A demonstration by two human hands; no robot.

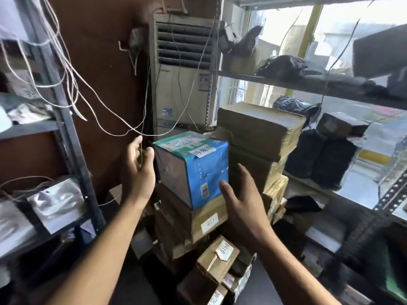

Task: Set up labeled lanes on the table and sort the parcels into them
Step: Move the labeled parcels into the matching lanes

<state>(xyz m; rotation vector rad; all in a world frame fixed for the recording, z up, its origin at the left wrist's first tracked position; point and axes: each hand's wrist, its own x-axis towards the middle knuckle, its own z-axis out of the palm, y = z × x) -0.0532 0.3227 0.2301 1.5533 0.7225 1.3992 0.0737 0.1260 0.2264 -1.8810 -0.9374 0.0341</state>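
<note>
- The blue box (193, 170) sits in the middle of the frame, on top of a stack of brown boxes (193, 219).
- A white label (204, 153) with writing is stuck near its top front edge.
- Your left hand (139, 170) is just beside the box's left side, fingers spread, holding nothing.
- Your right hand (240, 201) is at the box's lower right corner, fingers spread too. I cannot tell if it touches the box.
- I think you are about to pick this parcel up to sort it. No table or lanes show here.
- Next, press both hands on opposite sides and lift straight up.
- Watch the thin wires (105, 119) hanging at the upper left, close to your left hand.
</note>
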